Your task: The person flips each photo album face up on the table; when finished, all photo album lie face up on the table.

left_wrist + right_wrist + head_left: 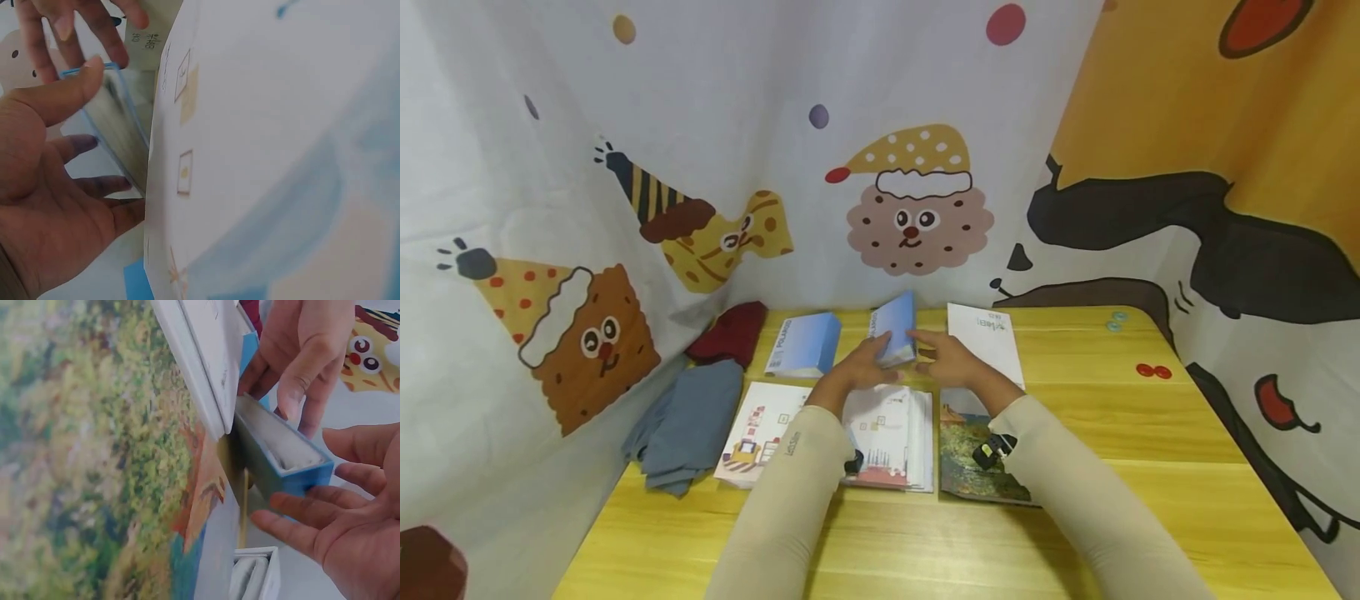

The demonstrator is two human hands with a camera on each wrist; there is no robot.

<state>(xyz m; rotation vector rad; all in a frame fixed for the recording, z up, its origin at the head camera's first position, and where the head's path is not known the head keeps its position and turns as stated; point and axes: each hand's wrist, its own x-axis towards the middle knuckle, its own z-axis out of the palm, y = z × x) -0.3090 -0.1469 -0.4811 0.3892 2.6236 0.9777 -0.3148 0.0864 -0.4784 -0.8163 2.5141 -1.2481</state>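
Blue album (893, 329), POLAROID-type lettering on the cover, sits mid-table toward the back edge, right between the person's left hand (867, 367) and right hand (953, 360). Long axis runs roughly front to back, away from the person, far end slanting a bit right; it looks tilted, not flat, pale page edges showing at the near end. Key relation: album lies just right of the left fingers and just left of the right ones, so the hands flank its long sides, neither clearly nearer. Left thumb (291, 403) lies against the page edge, fingers spread beyond it along the cover; can't tell if that's a real pinch or just contact. Right fingers (294, 509) are spread and fairly straight, tips against the blue side, thumb standing apart. Second blue album (803, 343) lies flat left of the left hand, well clear of the fingers; white-covered item (983, 333) is just right of the right hand. Nearer the person: illustrated white book (880, 429) below the left wrist, another white book (752, 433) left of that, landscape-covered book (964, 454) under the right forearm. Grey cloth (692, 417) and maroon cloth (730, 333) at the table's left edge.
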